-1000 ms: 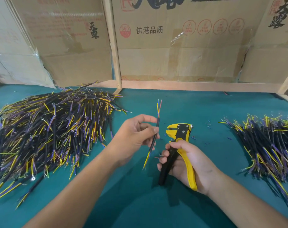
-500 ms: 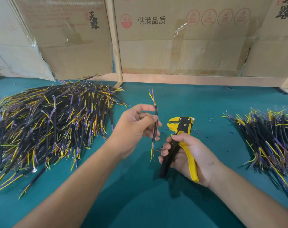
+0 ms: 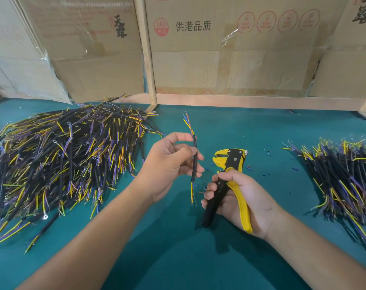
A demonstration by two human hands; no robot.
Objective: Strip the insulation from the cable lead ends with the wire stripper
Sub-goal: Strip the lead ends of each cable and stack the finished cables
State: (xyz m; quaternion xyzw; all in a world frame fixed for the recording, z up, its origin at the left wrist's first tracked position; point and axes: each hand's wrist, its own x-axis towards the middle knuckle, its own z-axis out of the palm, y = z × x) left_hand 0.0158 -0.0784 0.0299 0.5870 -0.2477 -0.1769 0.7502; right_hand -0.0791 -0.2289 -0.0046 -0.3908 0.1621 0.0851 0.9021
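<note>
Cables in a large heap [image 3: 62, 158] occupy the left of the teal worktop [image 3: 198, 258], black jackets with yellow, blue and purple leads, some with ring terminals. To its right, the left hand [image 3: 169, 164] pinches one cable [image 3: 194, 162] at mid-jacket between thumb and fingertips, the remaining fingers loosely spread. Over the past second this cable has swung from a slant to near upright, its upper leads fanned toward the cardboard backing, its lower leads hanging just left of the right hand [image 3: 240, 197]. Whether either end is already bared cannot be told at this size. The right hand wraps the black and yellow handles of the wire stripper [image 3: 230, 181], head pointing up and away; that grip has stayed in place, and the tool's jaws stand apart with nothing between them. Cable and stripper are near but not touching. Judgement: the lead end is being oriented for insertion, so no cut is in progress on this piece. Small insulation offcuts [image 3: 267, 152] lie scattered beyond the tool. A second, smaller pile [image 3: 341, 181] lies at far right, probably finished work.
</note>
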